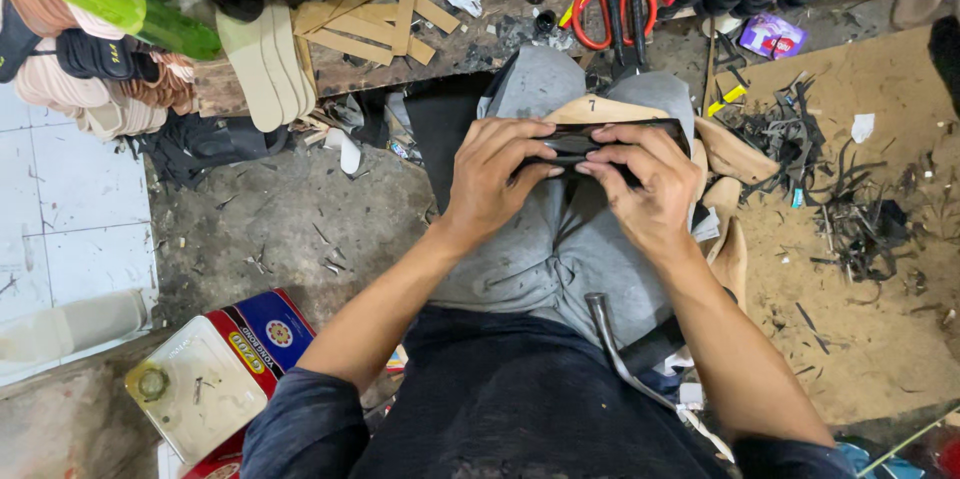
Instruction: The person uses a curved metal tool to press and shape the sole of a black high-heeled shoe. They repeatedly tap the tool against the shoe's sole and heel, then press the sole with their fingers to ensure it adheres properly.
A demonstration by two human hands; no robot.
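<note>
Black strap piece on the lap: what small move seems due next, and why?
Probably press it flatter onto the tan sole. Both the left hand and the right hand pinch the black strap piece against that sole on the lap, thumbs meeting at its middle.

Both hands meet over the lap on a glossy black strap piece (585, 144), which lies across a tan leather sole (600, 111). The left hand (495, 179) pinches its left end, and the right hand (645, 184) presses its right part; how firm the right grip is seems unclear. Far on the wooden bench (470, 39) lie red-handled scissors (612, 4). Near left sits an open rectangular glue tin (205, 389).
</note>
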